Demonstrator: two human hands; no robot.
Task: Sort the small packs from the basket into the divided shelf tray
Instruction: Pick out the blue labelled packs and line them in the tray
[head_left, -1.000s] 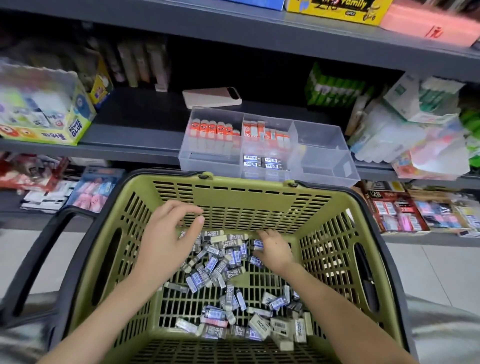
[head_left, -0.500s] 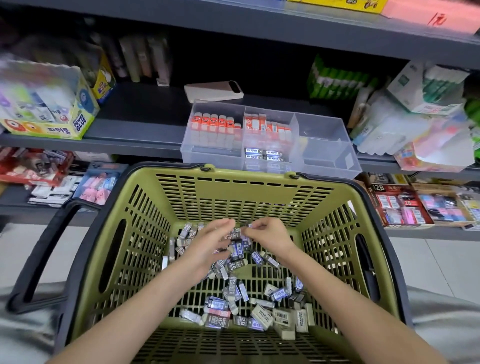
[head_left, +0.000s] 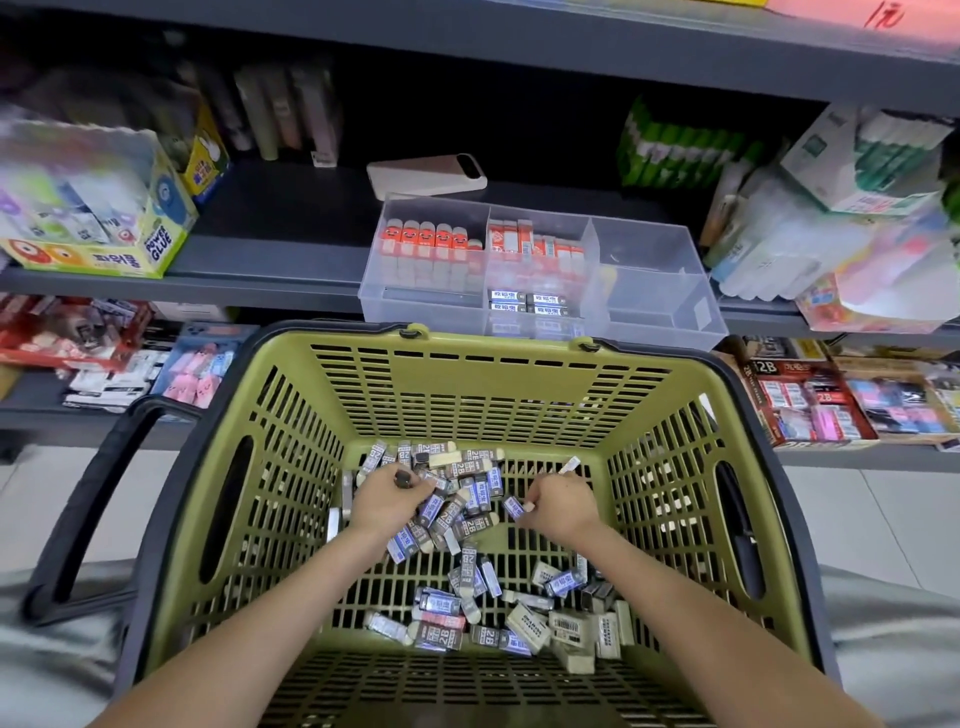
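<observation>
Left hand (head_left: 389, 504) and right hand (head_left: 563, 506) moved apart in basket (head_left: 498, 395), fingers (head_left: 410, 488) curled on packs (head_left: 480, 491); tray (head_left: 649, 291) partly filled, many left.

tray (head_left: 655, 283) right compartments free, basket rim (head_left: 498, 347) close

Basket (head_left: 467, 395) nearest, before the shelf (head_left: 270, 280). Packs (head_left: 470, 519) loose on its floor: one heap by the far wall, one near right. Left hand (head_left: 387, 501) and right hand (head_left: 558, 504) in the far heap. Divided tray (head_left: 649, 249) on the shelf behind the basket, packs in its left and middle compartments. Flat device (head_left: 426, 174) behind the tray. Glue box (head_left: 104, 208) far left.
</observation>
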